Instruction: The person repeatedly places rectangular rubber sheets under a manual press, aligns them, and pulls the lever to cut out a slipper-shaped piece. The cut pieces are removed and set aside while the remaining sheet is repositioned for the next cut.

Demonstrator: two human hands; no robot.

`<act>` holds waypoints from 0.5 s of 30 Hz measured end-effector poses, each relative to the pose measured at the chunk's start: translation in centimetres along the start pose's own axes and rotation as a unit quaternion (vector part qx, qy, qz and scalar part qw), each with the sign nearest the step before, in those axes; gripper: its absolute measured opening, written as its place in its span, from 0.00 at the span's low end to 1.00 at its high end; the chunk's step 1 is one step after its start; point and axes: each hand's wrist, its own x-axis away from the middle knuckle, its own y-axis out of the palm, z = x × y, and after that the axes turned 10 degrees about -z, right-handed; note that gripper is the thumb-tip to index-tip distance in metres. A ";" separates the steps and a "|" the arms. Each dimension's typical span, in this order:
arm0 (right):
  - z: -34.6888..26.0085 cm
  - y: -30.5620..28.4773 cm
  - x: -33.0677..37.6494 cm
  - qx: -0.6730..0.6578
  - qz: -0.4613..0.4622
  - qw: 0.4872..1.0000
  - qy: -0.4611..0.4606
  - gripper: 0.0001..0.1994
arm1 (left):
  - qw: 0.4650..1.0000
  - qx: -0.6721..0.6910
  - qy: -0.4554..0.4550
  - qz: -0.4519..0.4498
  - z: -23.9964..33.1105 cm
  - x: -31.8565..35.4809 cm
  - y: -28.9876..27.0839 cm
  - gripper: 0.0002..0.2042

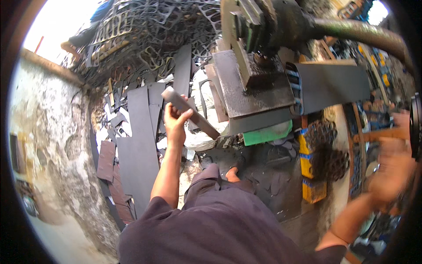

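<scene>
My left hand (pixel 176 125) is closed around a long dark grey bar (pixel 200 119) with a paler end. The bar slants down to the right, in front of the metal plate (pixel 237 86) of a heavy press (pixel 263 48). Dark flat sheets (pixel 259 122) stick out under that plate. My right hand (pixel 391 169) reaches out to the far right, beside shelves of blue and metal pieces (pixel 373 112). Motion blurs its fingers, so I cannot make out what it holds, if anything.
Long black sheets (pixel 138 145) and brown strips (pixel 107 160) lie at left by a stained wall (pixel 66 145). Cut-out scrap webbing (pixel 154 31) heaps up behind. Yellow crates (pixel 314 190) stand right of my legs, and a wide black sheet (pixel 334 86) extends right from the press.
</scene>
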 end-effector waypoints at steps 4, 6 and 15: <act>-4.5 12.7 11.9 -0.258 -0.288 0.909 0.156 0.39 | 0.948 -0.250 0.017 -0.197 6.4 1.5 3.3 0.51; -7.0 18.7 14.9 -0.360 -0.256 0.879 0.178 0.43 | 0.871 -0.383 0.076 -0.299 4.9 2.1 5.4 0.55; -6.8 24.6 29.1 -0.093 -0.085 0.756 0.643 0.16 | 0.751 -0.482 0.189 -0.410 -8.9 12.2 9.3 0.44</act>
